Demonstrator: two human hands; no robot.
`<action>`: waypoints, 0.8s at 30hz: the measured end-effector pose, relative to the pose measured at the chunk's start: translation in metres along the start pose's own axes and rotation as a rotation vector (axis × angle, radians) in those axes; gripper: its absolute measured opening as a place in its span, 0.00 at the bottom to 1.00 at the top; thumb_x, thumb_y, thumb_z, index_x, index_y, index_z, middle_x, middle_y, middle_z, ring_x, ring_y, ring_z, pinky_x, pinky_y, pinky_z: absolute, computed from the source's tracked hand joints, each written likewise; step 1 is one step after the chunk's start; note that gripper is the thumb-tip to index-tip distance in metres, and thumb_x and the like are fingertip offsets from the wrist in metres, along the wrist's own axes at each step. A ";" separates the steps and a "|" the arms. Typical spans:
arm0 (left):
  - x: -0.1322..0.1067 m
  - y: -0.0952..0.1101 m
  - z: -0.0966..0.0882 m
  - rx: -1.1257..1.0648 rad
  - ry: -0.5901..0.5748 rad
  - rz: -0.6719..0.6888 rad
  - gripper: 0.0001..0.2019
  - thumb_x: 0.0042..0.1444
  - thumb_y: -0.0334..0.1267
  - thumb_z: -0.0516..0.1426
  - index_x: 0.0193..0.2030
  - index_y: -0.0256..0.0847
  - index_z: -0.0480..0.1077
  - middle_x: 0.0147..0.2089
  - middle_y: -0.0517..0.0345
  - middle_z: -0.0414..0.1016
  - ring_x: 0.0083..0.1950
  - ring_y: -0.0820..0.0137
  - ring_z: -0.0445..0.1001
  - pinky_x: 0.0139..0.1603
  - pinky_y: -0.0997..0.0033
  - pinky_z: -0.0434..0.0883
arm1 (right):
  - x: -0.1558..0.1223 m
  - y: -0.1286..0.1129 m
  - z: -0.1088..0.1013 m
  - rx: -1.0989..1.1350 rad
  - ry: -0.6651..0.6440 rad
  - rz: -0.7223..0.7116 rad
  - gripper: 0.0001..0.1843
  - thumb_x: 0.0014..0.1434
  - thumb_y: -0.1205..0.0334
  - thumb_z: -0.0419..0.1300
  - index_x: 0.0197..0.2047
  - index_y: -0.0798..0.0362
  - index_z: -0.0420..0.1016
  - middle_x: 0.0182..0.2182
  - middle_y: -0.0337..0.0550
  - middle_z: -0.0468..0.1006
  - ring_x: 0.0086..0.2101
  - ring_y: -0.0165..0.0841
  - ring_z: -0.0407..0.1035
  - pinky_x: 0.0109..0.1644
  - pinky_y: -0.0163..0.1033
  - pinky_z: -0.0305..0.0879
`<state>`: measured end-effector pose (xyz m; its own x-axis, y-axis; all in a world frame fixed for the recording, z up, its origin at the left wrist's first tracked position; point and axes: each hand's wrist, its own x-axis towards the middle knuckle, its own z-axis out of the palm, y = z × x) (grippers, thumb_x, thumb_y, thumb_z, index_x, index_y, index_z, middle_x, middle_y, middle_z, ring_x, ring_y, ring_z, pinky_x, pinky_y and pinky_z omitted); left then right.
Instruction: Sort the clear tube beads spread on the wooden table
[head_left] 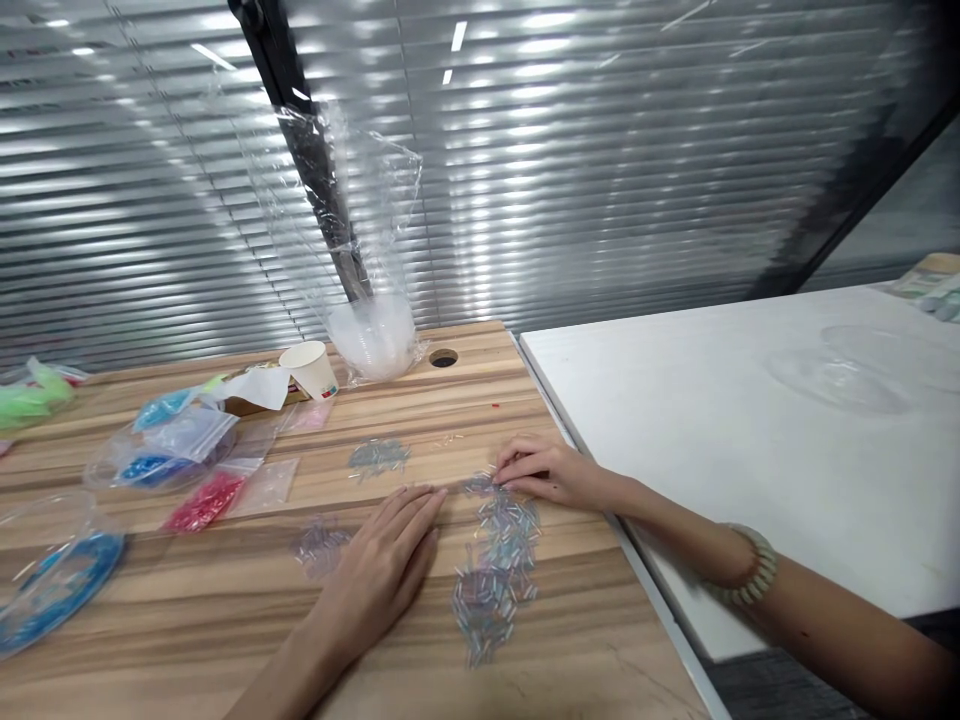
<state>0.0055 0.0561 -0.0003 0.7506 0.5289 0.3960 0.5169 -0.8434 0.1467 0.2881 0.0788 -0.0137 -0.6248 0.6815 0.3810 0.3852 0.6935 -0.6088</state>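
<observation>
Fingers (520,484) of the right hand (561,475) bunch at the far tip of the long bead pile (499,560), thumb and index close together; whether they pinch a bead, I cannot tell; the left hand (386,560) rests palm down just left of that pile, fingers straight and side by side, thumb slightly apart; slatted blinds (562,200) fill the view beyond the pile; the wooden table (592,620) lies right under it; the white table (675,400) stands off to its right; the puffed clear bag (375,335) sits beyond it, to the left; and well left of it, here's the clear dish with blue pieces (82,578); the red-filled packet (206,500) lies left of the pile too; the paper cup (319,378) leans beyond it on the left; closer to the pile come the lilac heap (321,545), past the left hand, and the grey-green heap (379,456), left and farther back; smallest, a red speck (495,405) shows straight beyond the pile's far tip!
</observation>
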 end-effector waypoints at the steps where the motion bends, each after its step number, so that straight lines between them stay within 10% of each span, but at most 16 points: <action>1: 0.000 0.000 0.000 -0.002 -0.003 -0.001 0.19 0.64 0.33 0.45 0.62 0.39 0.56 0.56 0.49 0.68 0.59 0.64 0.65 0.57 0.59 0.69 | 0.000 0.000 0.000 0.007 0.000 0.000 0.11 0.62 0.64 0.55 0.44 0.52 0.76 0.40 0.46 0.74 0.41 0.32 0.68 0.45 0.39 0.66; 24: -0.001 -0.001 0.001 0.009 -0.020 0.009 0.19 0.64 0.34 0.46 0.62 0.38 0.56 0.56 0.49 0.67 0.58 0.65 0.65 0.57 0.60 0.69 | 0.002 0.003 -0.012 0.173 -0.003 0.149 0.11 0.63 0.62 0.54 0.43 0.51 0.77 0.40 0.44 0.75 0.40 0.31 0.69 0.46 0.39 0.66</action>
<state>0.0041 0.0565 -0.0018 0.7634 0.5231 0.3790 0.5135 -0.8474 0.1351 0.2963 0.0847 -0.0065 -0.5721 0.7723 0.2762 0.3511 0.5348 -0.7686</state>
